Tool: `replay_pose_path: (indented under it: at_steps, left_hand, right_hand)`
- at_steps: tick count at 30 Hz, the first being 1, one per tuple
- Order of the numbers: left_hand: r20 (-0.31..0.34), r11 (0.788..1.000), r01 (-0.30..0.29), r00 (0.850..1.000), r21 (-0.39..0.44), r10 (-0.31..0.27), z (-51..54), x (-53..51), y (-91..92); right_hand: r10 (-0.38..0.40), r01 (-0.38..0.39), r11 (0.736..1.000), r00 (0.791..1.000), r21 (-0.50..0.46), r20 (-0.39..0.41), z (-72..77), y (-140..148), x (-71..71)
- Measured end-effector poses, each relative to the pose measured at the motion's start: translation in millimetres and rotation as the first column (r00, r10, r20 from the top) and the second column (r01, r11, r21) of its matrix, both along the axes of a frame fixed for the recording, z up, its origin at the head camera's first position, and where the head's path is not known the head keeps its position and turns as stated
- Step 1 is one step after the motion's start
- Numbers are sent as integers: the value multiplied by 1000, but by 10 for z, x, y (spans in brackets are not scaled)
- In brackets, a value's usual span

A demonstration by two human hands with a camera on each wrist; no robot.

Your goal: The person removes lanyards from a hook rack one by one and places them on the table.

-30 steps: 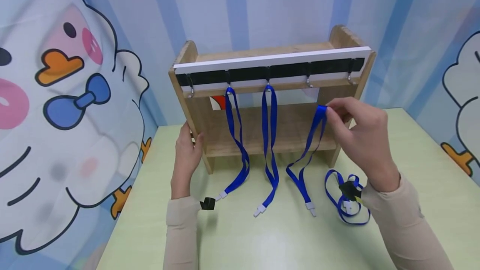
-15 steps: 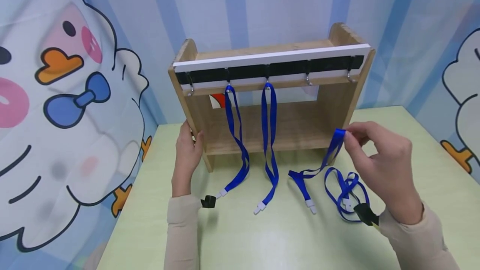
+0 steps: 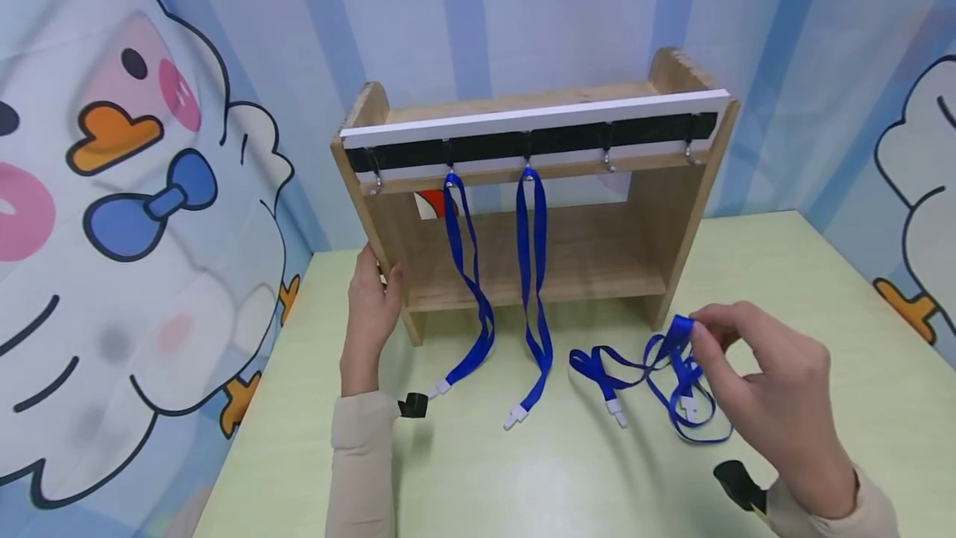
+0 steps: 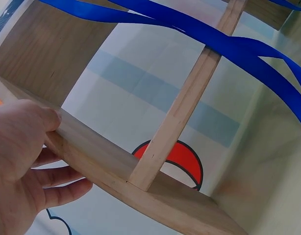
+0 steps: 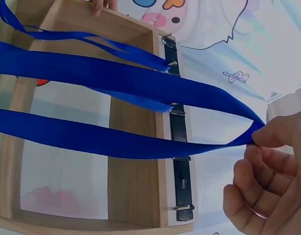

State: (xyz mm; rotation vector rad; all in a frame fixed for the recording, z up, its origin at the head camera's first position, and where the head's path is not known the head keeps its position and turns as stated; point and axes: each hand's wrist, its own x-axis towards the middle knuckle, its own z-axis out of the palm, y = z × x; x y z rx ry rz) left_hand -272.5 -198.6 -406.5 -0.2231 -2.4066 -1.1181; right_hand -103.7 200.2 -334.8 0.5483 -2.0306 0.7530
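My left hand [image 3: 371, 297] grips the left side panel of a wooden shelf [image 3: 456, 295], thumb on the inner side and fingers outside. In the left wrist view the panel edge [image 4: 109, 171] runs between thumb and fingers. Between thumb and forefinger, my right hand [image 3: 777, 388] pinches the loop end of a blue lanyard [image 3: 678, 330]. The white clip [image 3: 616, 413] of that lanyard lies on the table. Close beneath it a coiled blue lanyard [image 3: 705, 441] rests on the table, partly overlapped by the held strap. Two more blue lanyards, a left one [image 3: 478, 297] and a middle one [image 3: 532, 289], hang from shelf hooks.
Along the shelf's top front runs a black strip [image 3: 568, 139] with several metal hooks; the hooks at the right [image 3: 693, 158] and far left [image 3: 375, 185] bear nothing. The shelf stands on a pale green table [image 3: 493, 480] before a printed duck backdrop [image 3: 568, 23].
My right hand has moved down and to the right from beside the hooks, drawing the lanyard's loop end low over the coiled lanyard. The left hand keeps its hold on the shelf.
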Motion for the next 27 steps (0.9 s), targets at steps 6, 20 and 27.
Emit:
replay_pose_path:
  at_steps: [6,20,27]
  left_hand:
    - [-4,1000,-4,1000,1,4,-11,26,-4]
    - [4,1000,9,1000,5,-9,15,64,4]
    - [3,1000,7,1000,-1,-7,30,58,13]
  right_hand:
    - [26,-26,1000,999,-7,23,-135,-17,104]
    - [-1,-14,998,977,69,213,-436,-68,158]
    - [-2,-41,989,955,141,296,-525,-163,14]
